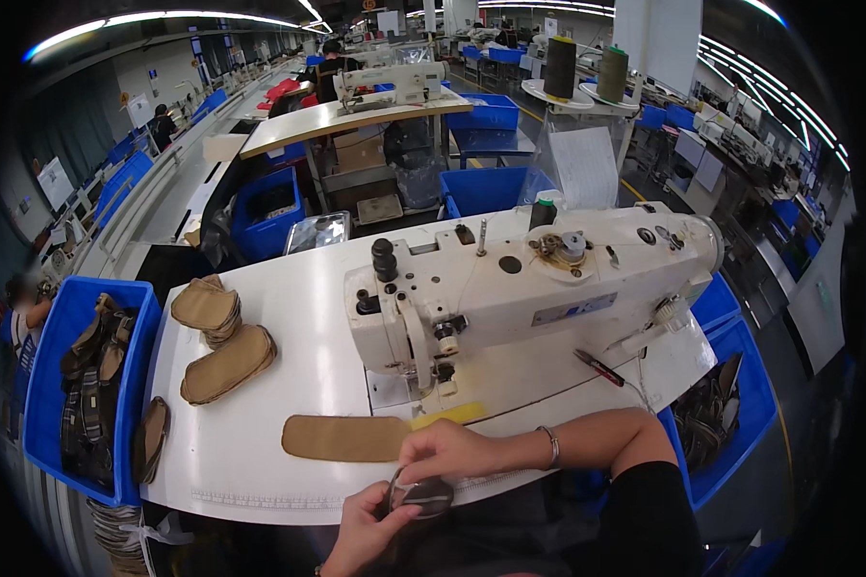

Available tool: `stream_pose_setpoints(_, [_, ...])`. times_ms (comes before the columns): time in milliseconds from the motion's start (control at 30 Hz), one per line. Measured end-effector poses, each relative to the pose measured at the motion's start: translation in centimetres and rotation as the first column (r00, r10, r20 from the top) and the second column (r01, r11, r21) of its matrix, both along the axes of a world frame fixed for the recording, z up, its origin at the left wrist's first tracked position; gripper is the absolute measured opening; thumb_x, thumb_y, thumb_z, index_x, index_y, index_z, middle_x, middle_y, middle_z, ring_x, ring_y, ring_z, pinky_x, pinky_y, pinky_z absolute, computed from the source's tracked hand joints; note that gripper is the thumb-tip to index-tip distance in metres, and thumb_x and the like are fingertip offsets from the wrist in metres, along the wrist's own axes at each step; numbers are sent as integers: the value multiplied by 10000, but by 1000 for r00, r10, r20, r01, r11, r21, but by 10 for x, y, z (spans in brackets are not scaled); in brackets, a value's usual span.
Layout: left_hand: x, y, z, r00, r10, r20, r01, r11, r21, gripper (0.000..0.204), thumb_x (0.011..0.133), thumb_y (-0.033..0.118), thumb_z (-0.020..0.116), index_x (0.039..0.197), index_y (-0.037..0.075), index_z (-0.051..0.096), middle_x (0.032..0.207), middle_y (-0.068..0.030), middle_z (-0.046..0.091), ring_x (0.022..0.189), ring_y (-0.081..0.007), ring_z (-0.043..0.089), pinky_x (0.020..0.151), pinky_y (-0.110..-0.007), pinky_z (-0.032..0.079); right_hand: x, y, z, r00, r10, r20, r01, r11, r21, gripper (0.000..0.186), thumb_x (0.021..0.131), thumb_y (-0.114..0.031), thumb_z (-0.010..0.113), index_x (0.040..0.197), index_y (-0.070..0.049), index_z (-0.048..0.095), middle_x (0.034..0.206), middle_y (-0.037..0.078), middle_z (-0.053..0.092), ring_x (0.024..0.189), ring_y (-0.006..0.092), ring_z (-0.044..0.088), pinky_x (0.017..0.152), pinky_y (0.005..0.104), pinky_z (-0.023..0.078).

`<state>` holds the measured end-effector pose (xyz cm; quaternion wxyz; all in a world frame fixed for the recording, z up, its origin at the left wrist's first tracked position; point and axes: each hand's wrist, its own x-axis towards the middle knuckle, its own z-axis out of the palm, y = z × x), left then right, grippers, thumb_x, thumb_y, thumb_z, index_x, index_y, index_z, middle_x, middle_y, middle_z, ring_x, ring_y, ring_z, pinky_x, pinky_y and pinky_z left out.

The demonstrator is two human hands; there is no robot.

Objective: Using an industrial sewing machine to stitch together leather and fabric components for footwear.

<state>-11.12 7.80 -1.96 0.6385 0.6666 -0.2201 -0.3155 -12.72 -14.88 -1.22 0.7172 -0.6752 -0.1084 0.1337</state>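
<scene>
Small dark piece (421, 496) sits at table's near edge, pinched btwn both hands. Left hand (368, 527) grips it from below, fingers closed on it; right hand (447, 450) clamps it from above, bracelet (552, 445) on wrist. Just beyond, a flat tan pad (342, 438) lies on white table (298, 346), its right end by a yellow strip (449, 415) under sewing machine (529, 279). Stacked tan pads (216, 337) further left; blue bin (53, 356) w/ more pieces at table's left side.

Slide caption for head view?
Both hands, left hand and right hand, hold a small dark piece before the sewing machine.
</scene>
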Motion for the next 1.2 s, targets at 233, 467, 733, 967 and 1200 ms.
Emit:
stream_pose_setpoints(233, [-14,-1,6,953,261,-157,-289,936,-199,126,923,116,688,907,21,607,871,-7,648,807,-70,578,766,-232,471,0,5,-5,954,232,-191,-229,973,35,267,908,-269,730,941,-9,685,814,-22,666,744,45,571,651,227,447])
stream_pose_setpoints(467, [-24,-1,4,930,367,-9,-367,928,-60,151,947,112,659,884,-25,668,770,-10,659,710,-59,567,654,-218,468,-12,10,9,933,316,-173,-334,938,-92,333,844,-295,795,883,21,697,771,51,710,716,77,645,638,241,501])
stream_pose_setpoints(733, [-17,3,14,958,272,94,-280,956,88,134,920,87,676,865,-35,687,745,-25,678,703,-61,579,648,-215,473,-12,6,9,782,574,-244,-523,816,247,256,900,-248,747,893,7,720,750,21,686,685,69,634,618,227,508])
stream_pose_setpoints(967, [-12,10,20,988,43,-149,-52,997,-60,160,921,109,686,848,-34,695,733,-16,675,684,-51,573,625,-214,471,-17,13,5,765,616,-188,-551,777,304,324,943,-321,681,818,-22,705,691,24,679,633,73,654,571,225,505])
stream_pose_setpoints(1200, [36,21,79,987,-92,134,43,941,335,159,893,110,710,822,-32,696,650,-21,632,606,-41,513,546,-219,413,-18,6,-1,672,272,689,282,766,-578,206,901,-250,647,900,-45,667,942,130,709,577,154,632,501,294,485])
